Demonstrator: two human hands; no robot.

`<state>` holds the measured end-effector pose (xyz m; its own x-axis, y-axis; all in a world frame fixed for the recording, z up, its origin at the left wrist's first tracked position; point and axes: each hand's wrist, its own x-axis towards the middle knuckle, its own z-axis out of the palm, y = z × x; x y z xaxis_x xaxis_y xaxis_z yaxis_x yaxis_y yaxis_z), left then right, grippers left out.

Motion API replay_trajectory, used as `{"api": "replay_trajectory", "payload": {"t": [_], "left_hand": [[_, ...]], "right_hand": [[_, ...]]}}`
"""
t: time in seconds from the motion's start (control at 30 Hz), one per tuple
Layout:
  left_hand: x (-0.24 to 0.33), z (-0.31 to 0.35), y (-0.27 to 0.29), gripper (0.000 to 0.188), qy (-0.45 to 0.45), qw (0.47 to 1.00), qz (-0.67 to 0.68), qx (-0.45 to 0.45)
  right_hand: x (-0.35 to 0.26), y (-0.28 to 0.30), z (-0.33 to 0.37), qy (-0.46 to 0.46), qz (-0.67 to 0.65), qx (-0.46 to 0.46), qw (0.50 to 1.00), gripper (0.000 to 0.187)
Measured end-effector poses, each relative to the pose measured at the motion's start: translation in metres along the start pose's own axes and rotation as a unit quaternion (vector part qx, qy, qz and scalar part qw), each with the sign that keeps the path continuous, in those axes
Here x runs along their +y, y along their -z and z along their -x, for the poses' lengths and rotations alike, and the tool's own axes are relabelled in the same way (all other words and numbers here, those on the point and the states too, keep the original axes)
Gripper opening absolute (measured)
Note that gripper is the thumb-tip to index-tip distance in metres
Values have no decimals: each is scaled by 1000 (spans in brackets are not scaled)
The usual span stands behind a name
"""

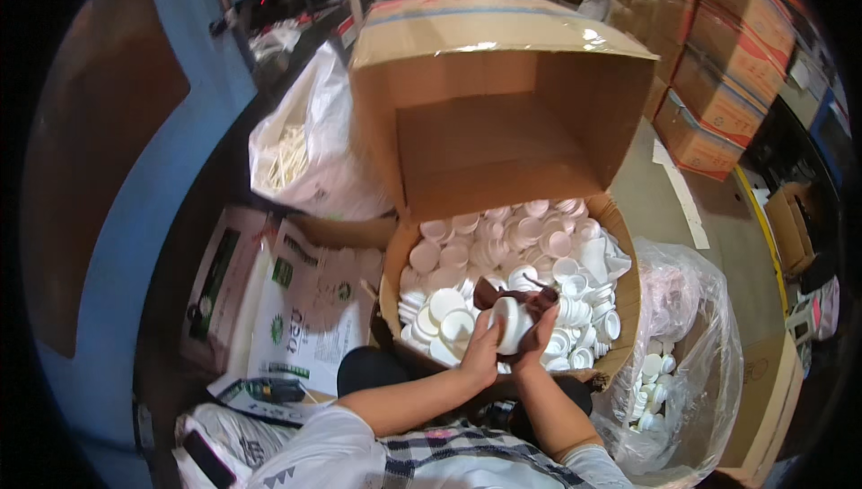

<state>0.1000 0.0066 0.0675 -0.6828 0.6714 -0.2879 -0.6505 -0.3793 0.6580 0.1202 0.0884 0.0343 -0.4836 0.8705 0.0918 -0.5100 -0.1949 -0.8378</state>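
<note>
In front of me, both hands meet over a cardboard carton (392,287) full of round white plastic caps (446,302). My left hand (482,351) is closed on the near left side of a white cap (510,324). My right hand (536,338) wraps round its right side. Just beyond the cap is a dark reddish-brown thing (489,292), perhaps a cloth; it reaches my right fingers, and I cannot tell whether they grip it. Most of the right fingertips are hidden behind the cap.
An open empty-looking carton (503,26) lies on its side behind the caps. A white sack (314,143) of thin pale pieces stands left of it, above a printed box (310,309). At right is a clear plastic bag (709,309) with caps; stacked cartons (709,112) stand farther back.
</note>
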Motion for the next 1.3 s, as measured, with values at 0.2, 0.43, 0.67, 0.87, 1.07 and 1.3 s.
{"api": "replay_trajectory", "payload": {"t": [0.2,0.43,0.67,0.87,1.07,1.3], "left_hand": [[-10,0,12,22,-6,997,-58,-57],[44,-17,76,33,92,995,-25,-8],[90,-38,153,61,-47,872,-488,17],[209,-53,246,22,-197,953,-177,150],[200,-127,434,19,-116,853,-292,417],[145,-254,482,58,52,724,-627,281]], "right_hand": [[-39,-9,-25,-257,-381,-68,886,34],[-50,2,-50,-42,-45,100,993,51],[-44,-1,-53,-144,-149,-50,977,51],[-25,26,-61,-190,-150,-13,970,40],[7,32,-68,-225,-70,-26,971,32],[43,24,-78,-168,79,6,983,13]]}}
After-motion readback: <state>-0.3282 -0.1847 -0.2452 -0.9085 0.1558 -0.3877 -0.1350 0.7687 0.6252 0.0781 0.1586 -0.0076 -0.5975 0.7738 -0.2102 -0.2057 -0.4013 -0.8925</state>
